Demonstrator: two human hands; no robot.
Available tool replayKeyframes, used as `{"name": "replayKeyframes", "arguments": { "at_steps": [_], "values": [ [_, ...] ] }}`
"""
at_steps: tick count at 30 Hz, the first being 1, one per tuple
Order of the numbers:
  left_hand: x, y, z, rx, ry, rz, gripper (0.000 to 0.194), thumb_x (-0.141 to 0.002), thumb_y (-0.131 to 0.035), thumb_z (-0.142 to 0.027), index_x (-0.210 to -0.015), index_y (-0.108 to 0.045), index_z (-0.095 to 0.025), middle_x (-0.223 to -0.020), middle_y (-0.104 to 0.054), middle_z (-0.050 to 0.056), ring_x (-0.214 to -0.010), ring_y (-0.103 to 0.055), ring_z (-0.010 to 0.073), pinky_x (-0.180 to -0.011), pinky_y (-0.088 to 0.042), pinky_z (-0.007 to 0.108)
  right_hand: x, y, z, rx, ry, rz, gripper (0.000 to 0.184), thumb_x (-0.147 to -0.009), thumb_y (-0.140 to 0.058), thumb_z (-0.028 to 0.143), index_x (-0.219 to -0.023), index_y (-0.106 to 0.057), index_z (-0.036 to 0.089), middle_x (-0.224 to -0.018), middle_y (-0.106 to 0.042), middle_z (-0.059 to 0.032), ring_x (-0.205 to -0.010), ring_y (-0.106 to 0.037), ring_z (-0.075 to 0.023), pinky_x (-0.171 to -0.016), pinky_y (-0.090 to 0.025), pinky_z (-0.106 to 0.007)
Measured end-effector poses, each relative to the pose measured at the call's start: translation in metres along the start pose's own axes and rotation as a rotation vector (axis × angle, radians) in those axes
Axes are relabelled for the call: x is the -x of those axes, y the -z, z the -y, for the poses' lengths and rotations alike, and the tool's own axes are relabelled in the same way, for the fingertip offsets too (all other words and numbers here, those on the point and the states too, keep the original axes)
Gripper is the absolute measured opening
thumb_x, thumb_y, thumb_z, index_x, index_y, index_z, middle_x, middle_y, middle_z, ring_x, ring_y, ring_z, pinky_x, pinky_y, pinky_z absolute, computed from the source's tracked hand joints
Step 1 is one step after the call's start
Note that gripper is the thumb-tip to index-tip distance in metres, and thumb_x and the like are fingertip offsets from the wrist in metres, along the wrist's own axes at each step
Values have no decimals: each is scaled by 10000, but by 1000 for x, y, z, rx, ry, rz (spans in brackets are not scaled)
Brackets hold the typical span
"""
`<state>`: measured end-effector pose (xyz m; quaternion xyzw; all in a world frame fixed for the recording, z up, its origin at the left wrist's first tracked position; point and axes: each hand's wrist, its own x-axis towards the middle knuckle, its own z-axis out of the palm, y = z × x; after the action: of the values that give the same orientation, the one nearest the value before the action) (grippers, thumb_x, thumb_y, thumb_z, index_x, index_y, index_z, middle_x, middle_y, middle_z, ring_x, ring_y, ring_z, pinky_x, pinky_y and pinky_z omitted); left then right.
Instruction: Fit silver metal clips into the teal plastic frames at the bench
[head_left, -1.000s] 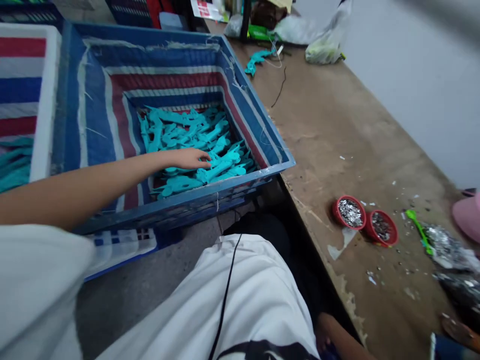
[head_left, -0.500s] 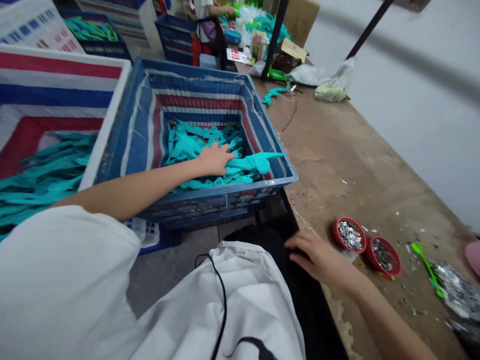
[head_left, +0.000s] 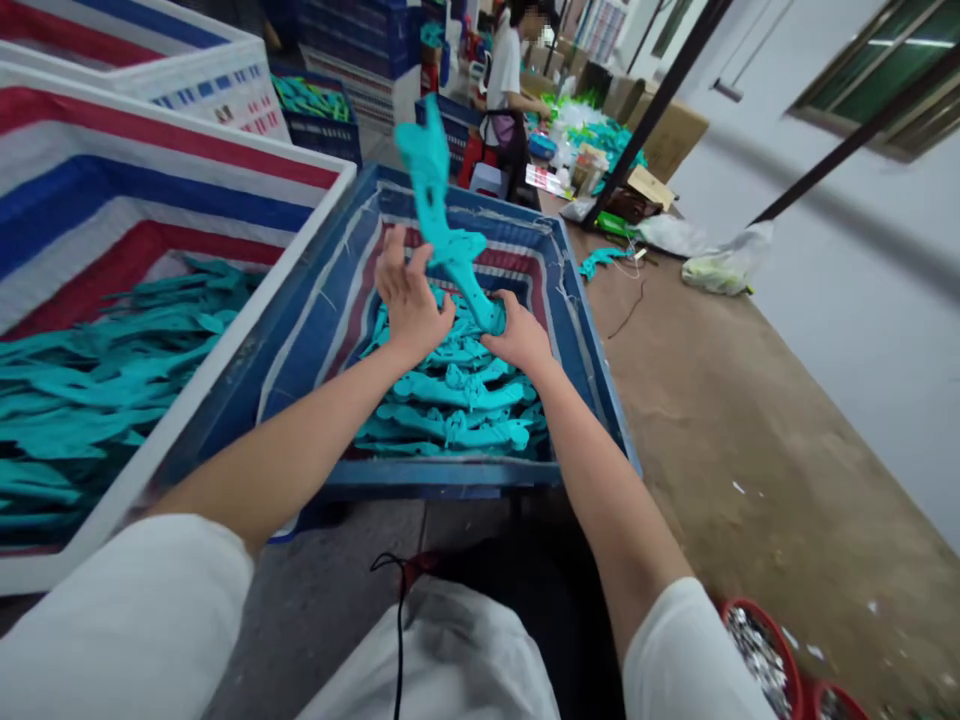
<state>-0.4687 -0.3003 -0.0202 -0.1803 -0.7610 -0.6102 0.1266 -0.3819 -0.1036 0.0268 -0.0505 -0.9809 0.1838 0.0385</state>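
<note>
A long teal plastic part [head_left: 439,205] stands nearly upright above the blue crate [head_left: 585,360]. My left hand [head_left: 409,300] grips its middle from the left. My right hand [head_left: 517,338] holds its lower end. Both hands are over a heap of several similar teal plastic parts [head_left: 450,400] lying in the crate, which is lined with red, white and blue striped fabric.
A white crate [head_left: 300,250] with more teal parts stands to the left. A brown worktable [head_left: 735,400] runs along the right, with red bowls [head_left: 757,650] of small metal bits near its front. Another person [head_left: 506,90] works at the far end among stacked crates.
My left hand lifted one teal part out of the heap and turned it upright. My right hand came from my lap to hold its lower end. The view tilted up.
</note>
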Motion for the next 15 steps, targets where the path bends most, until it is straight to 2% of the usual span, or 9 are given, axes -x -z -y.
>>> {"name": "replayKeyframes", "arguments": {
  "at_steps": [1,2,4,5,7,9,12,15],
  "values": [
    [1,-5,3,98,118,-23,884,-1024,-923,-293,-1833,-571,-250,-2171,-196,165,-2068,-27,365,-1703,-73,642,-16,-12,2,-161,-17,-34,896,-1018,-798,366,-1863,-552,197,-1629,-814,-229,-1432,-823,-476,-1262,-716,-686],
    [4,-10,6,174,216,9,879,-1072,-916,-409,-1850,-532,-271,-2126,-314,195,-2039,-216,396,-1669,-267,690,-29,-26,4,-327,-41,-60,850,-1039,-757,385,-1842,-556,193,-1630,-821,-220,-1456,-818,-455,-1309,-696,-685],
    [14,-23,13,263,358,160,687,-1178,-785,-636,-1763,-620,-315,-1857,-687,199,-1798,-646,434,-1442,-629,724,-41,-57,7,-611,-91,-92,813,-1085,-679,419,-1848,-527,186,-1660,-816,-218,-1504,-810,-416,-1398,-646,-673],
    [20,-28,16,304,415,236,621,-1207,-711,-714,-1691,-687,-326,-1691,-804,179,-1645,-774,432,-1312,-731,702,-41,-72,7,-704,-103,-100,828,-1098,-664,441,-1868,-499,183,-1703,-796,-227,-1546,-797,-409,-1436,-617,-673],
    [30,-35,22,378,499,345,628,-1211,-646,-809,-1595,-763,-325,-1556,-862,154,-1484,-852,422,-1155,-810,646,-34,-94,3,-775,-70,-108,904,-1096,-705,492,-1906,-449,183,-1841,-703,-252,-1677,-727,-418,-1499,-555,-682],
    [34,-37,25,427,543,372,678,-1170,-722,-843,-1593,-769,-315,-1612,-830,148,-1491,-836,418,-1114,-825,592,-24,-103,-6,-715,-4,-123,980,-1080,-777,512,-1932,-422,183,-1958,-587,-267,-1797,-624,-435,-1533,-515,-683],
    [29,-34,26,429,598,374,719,-1098,-902,-779,-1624,-740,-316,-1669,-795,143,-1521,-803,418,-1057,-825,523,-14,-98,-11,-465,-3,-138,1023,-1082,-829,417,-1972,-400,153,-1978,-531,-294,-1839,-570,-446,-1532,-519,-663],
    [18,-28,26,413,603,373,656,-1099,-947,-716,-1592,-723,-345,-1607,-825,118,-1482,-814,378,-1019,-801,463,-12,-92,-2,-298,64,-98,1075,-1022,-867,230,-1988,-409,111,-1957,-526,-313,-1876,-509,-426,-1583,-439,-626]
  ]
}}
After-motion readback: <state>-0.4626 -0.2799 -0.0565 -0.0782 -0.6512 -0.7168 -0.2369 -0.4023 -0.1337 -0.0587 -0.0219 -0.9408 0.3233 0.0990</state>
